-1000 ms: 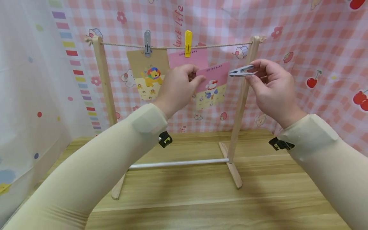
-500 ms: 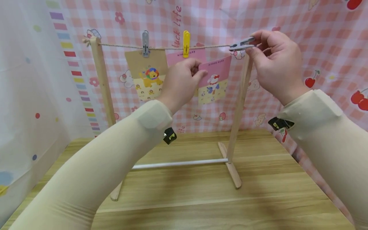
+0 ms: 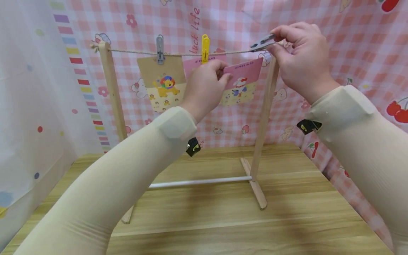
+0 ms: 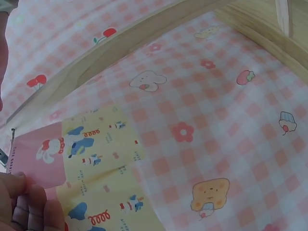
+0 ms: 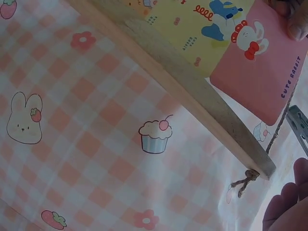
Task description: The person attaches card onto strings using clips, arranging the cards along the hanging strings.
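Pink checked cloth w/ cherries, bunnies and cupcakes hangs behind your work; a pale spotted curtain (image 3: 28, 106) closes the left side, and a light wooden table (image 3: 223, 226) carries everything.

A small wooden drying rack (image 3: 109, 106) w/ two upright posts stands toward the table's far edge, a white rod (image 3: 200, 182) joining its feet. A thin twine line (image 3: 134, 52) runs between the post tops. On it, near the left post, a grey clothespin (image 3: 159, 48) grips a brown card with a lion picture (image 3: 162, 83); beside that a yellow clothespin (image 3: 205, 47) grips a pink card (image 3: 191, 65), mostly hidden behind your left hand.

Your left hand (image 3: 205, 88) pinches the left edge of a pink-and-yellow card with a bunny picture (image 3: 241, 83), thumb and fingers closed on it. You hold the card tilted, its top edge just under the twine, close to the right post.

Your right hand (image 3: 299, 58) pinches a grey metal-looking clothespin (image 3: 262, 43) between thumb and fingertips, at the twine just left of the right post top. Its tip sits about level w/ the line; whether it's already biting the twine or card isn't clear from the head view. The right wrist view shows only a sliver of it at the frame edge.
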A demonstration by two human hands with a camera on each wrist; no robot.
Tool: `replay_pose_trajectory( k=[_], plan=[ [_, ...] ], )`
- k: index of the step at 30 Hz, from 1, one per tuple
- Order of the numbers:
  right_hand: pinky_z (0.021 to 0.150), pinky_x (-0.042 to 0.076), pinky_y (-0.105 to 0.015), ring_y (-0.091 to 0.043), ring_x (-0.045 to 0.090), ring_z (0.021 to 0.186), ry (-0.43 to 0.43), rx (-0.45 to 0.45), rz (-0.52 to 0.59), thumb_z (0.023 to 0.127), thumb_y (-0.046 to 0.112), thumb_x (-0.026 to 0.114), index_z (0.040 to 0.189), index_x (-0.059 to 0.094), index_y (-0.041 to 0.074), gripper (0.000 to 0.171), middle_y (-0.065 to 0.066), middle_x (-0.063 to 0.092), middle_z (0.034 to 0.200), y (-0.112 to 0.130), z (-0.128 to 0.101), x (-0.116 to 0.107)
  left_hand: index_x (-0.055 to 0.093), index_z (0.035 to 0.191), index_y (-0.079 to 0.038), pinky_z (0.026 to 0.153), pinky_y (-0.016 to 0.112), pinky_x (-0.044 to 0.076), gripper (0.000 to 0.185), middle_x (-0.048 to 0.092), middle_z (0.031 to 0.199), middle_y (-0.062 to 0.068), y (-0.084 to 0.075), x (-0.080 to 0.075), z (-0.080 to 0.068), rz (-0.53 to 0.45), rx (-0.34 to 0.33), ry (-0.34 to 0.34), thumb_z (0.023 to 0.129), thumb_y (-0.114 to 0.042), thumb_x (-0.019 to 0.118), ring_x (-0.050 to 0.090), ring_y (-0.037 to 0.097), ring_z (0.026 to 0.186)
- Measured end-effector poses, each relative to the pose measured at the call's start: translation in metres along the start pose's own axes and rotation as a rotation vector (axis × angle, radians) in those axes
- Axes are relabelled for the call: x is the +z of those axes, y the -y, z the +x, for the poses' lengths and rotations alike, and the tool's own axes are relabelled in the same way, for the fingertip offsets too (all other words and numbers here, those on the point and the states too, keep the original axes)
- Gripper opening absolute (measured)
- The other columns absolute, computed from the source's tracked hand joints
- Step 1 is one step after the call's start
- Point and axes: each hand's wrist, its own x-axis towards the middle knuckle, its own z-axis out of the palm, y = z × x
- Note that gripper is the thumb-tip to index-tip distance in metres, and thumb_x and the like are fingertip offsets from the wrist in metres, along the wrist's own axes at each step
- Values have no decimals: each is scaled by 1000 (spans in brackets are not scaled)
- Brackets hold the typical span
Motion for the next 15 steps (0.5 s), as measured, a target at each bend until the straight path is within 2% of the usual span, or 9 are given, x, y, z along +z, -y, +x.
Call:
replay_pose_trajectory(
  k=[9,15],
  plan=[
    [89,31,-25,8,35,100,58,-2,-50,102,26,71,117,81,11,23,-2,71,115,-1,3,0,65,137,-18,92,21,58,30,73,124,-2,0,3,3,4,-16,-12,110,-28,57,69,9,110],
    [97,34,-33,-16,47,113,97,-33,-75,104,23,68,117,80,8,23,-7,75,118,0,5,-1,66,136,-19,95,21,58,29,73,125,-3,1,6,5,-15,-25,-30,109,-28,58,70,9,113]
  ],
)
